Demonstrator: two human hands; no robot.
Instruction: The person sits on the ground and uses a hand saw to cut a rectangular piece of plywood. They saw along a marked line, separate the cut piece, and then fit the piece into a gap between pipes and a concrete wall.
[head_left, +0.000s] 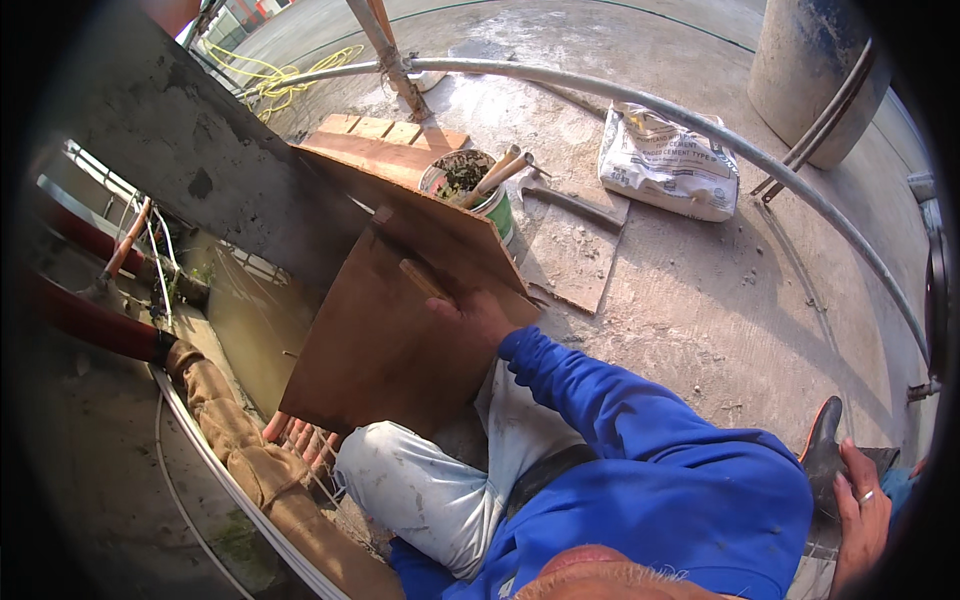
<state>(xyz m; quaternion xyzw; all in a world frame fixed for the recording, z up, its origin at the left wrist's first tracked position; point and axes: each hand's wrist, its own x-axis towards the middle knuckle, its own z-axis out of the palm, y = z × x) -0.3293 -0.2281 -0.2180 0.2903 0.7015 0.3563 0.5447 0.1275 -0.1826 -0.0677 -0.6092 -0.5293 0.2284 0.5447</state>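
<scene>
My right hand (478, 322), in a blue sleeve, is closed around a short wooden handle (423, 277) against a large brown board (360, 350). The board leans beside a grey, cement-smeared post or slab (200, 170). Reddish shapes at the board's lower left edge look like fingers of my left hand (298, 432), partly hidden by my knee and the board; I cannot tell what they grip. Behind the board, a green-and-white bucket (495, 215) holds wooden-handled tools, and a hammer-like tool (570, 205) lies on a plank beside it.
A white printed sack (665, 165) lies beyond a curved metal pipe (800, 195). A grey drum (810, 70) stands behind. Yellow hose (280, 80) lies at back left. Murky water (240, 330) and wrapped pipes (230, 430) are at left. Another person's hand (860, 500) and boot (825, 450) show at right.
</scene>
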